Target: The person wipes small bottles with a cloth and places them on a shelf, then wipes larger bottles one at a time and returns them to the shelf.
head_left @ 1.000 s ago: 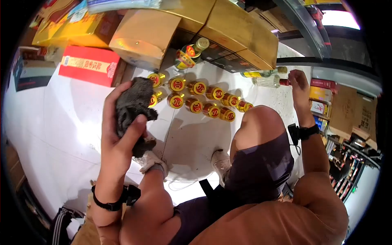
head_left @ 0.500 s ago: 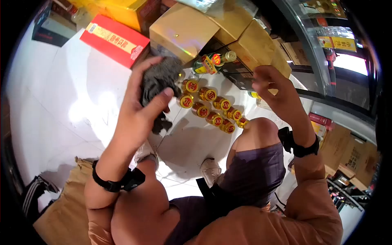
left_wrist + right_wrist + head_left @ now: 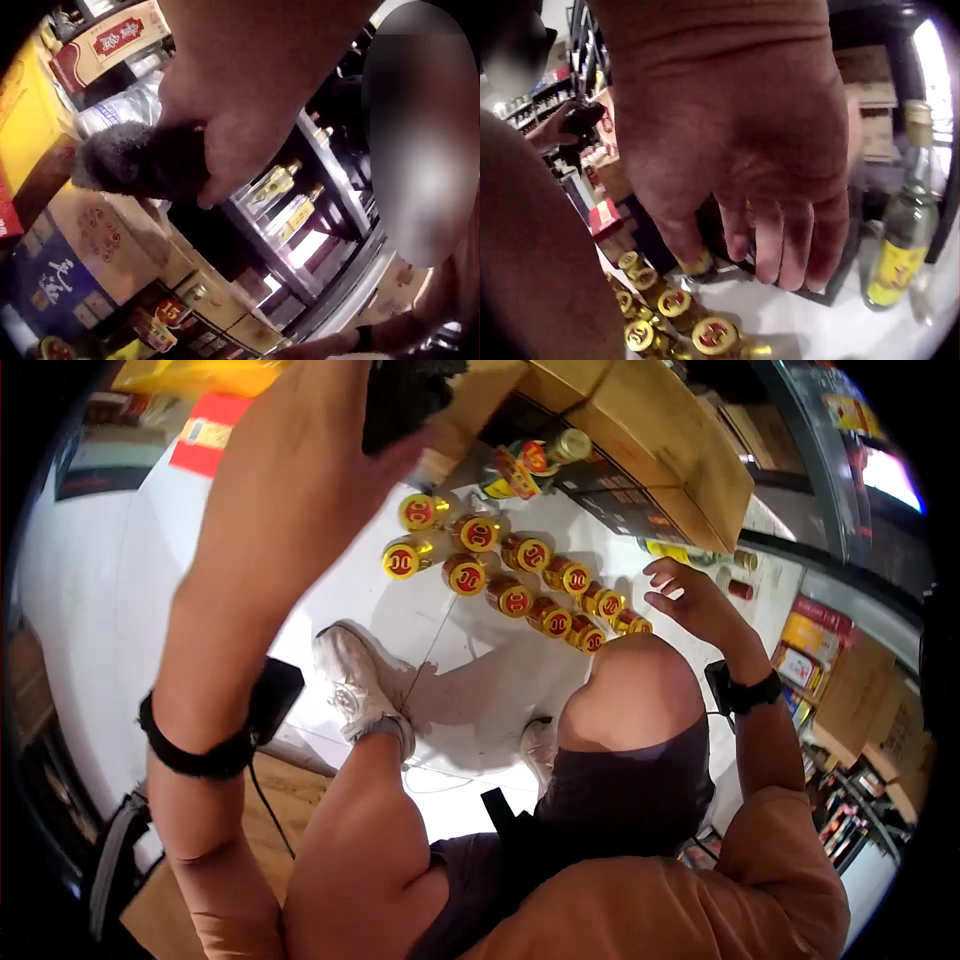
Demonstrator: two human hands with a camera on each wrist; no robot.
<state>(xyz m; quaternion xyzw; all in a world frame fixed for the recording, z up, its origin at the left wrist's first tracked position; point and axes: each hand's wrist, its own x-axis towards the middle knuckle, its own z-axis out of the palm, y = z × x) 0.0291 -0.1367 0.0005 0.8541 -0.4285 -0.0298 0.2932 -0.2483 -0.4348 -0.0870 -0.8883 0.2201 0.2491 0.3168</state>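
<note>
In the head view my left hand [image 3: 290,500] is raised at the upper left and grips a dark grey cloth [image 3: 405,400]. The left wrist view shows that bunched, fuzzy cloth [image 3: 120,161] under the palm, thumb curled against it. My right hand [image 3: 705,605] hovers near my knee, fingers loosely bent and holding nothing. Below and between the hands, two rows of small glass jars with gold and red lids [image 3: 465,573] stand on the white floor. Close to the right hand in its wrist view is a clear bottle with a yellow label [image 3: 900,247].
A green bottle with red and yellow labels [image 3: 525,468] stands behind the jars, beside stacked cardboard boxes [image 3: 665,455]. A red box [image 3: 208,435] sits at the upper left. Dark shelving [image 3: 835,490] runs along the right. My shoe [image 3: 350,685] is on the floor.
My left hand has risen with the cloth, up and away from over the jars. The right hand moved left from the bottles, then back a little to the right and down, staying empty.
</note>
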